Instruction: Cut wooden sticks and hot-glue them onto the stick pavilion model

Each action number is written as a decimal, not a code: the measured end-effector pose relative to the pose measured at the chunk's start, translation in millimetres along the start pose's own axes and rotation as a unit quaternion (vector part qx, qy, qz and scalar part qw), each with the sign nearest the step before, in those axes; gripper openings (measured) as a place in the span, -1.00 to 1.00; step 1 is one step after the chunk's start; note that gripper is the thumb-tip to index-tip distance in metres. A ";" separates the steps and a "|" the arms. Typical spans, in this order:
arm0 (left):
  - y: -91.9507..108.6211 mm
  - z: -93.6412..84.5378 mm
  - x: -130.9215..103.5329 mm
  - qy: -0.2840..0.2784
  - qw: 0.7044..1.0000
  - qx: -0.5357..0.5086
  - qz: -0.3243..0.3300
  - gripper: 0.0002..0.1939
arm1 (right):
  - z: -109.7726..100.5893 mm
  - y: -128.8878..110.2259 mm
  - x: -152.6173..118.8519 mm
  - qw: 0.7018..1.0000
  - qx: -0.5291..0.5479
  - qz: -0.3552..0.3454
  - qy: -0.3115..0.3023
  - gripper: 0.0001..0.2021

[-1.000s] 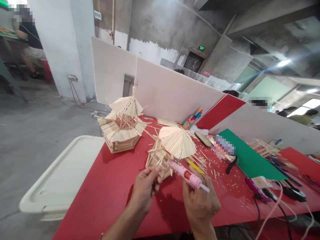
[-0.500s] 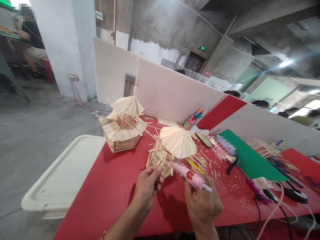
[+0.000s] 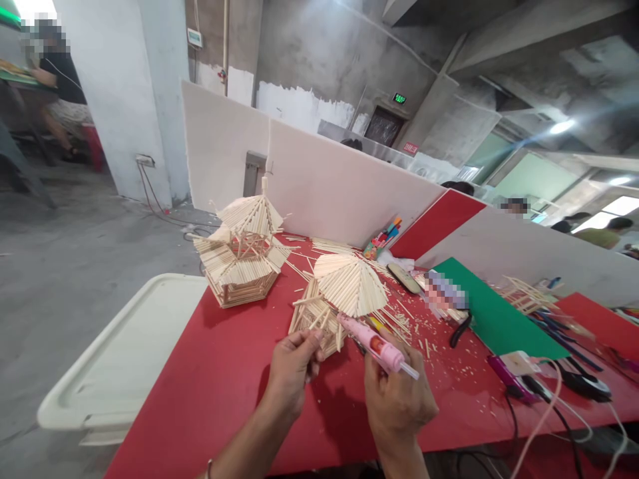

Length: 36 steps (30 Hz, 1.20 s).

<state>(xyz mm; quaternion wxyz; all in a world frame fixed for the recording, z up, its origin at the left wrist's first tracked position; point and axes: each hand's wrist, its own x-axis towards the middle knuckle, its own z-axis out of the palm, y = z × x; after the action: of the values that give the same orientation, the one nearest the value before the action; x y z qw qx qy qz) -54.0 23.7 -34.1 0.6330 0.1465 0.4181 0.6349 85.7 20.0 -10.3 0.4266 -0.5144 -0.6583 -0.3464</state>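
Observation:
My left hand [image 3: 292,372] is pinched, thumb against fingers, at a thin wooden stick [image 3: 320,320] beside a small stick-built base [image 3: 301,320]. Wrapped around a pink hot glue gun [image 3: 368,339] is my right hand [image 3: 402,402]. The gun's nozzle points up and left, close to the base and the left fingertips. From its rear end juts a clear glue stick [image 3: 411,371]. A fan-shaped stick roof [image 3: 352,285] sits just behind the nozzle, covering part of the base. Whether the nozzle touches the wood I cannot tell.
On the red table [image 3: 200,399] stands a stick pavilion [image 3: 242,269] at the left. Loose sticks [image 3: 334,245], a marker box [image 3: 382,241], a green board [image 3: 504,313] and a power strip [image 3: 514,379] with cables lie further off. A white stool [image 3: 124,359] adjoins the table's left edge.
The view has shifted slightly. Both hands keep their grips, with the glue gun still close to the left fingertips and the small base.

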 end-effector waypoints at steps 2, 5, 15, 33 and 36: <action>0.4 0.7 0.2 0.005 1.000 0.004 0.001 -0.61 | 1.6 -0.9 -0.1 1.000 -0.002 0.003 -0.001 -0.78; 0.3 1.0 0.8 0.011 1.000 0.009 0.003 -0.61 | 3.5 -1.1 -0.2 1.000 -0.006 0.002 0.002 -0.84; 3.0 2.6 -1.3 0.010 1.000 0.015 0.015 -0.63 | 4.4 -0.9 0.3 1.000 -0.018 -0.003 0.006 -0.83; 8.0 7.6 -1.7 0.028 0.999 0.008 0.016 -0.60 | 2.9 1.6 -0.6 1.000 -0.005 0.003 0.013 -0.83; 7.6 6.5 -2.3 0.020 1.000 0.006 0.013 -0.61 | 3.7 -1.1 1.3 1.000 -0.002 -0.006 0.018 -0.80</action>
<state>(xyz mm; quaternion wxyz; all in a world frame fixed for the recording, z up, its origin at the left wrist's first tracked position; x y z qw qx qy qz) -54.2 25.0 -23.9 0.6149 0.1429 0.4326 0.6437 83.7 23.6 -10.6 0.4354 -0.5049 -0.6527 -0.3599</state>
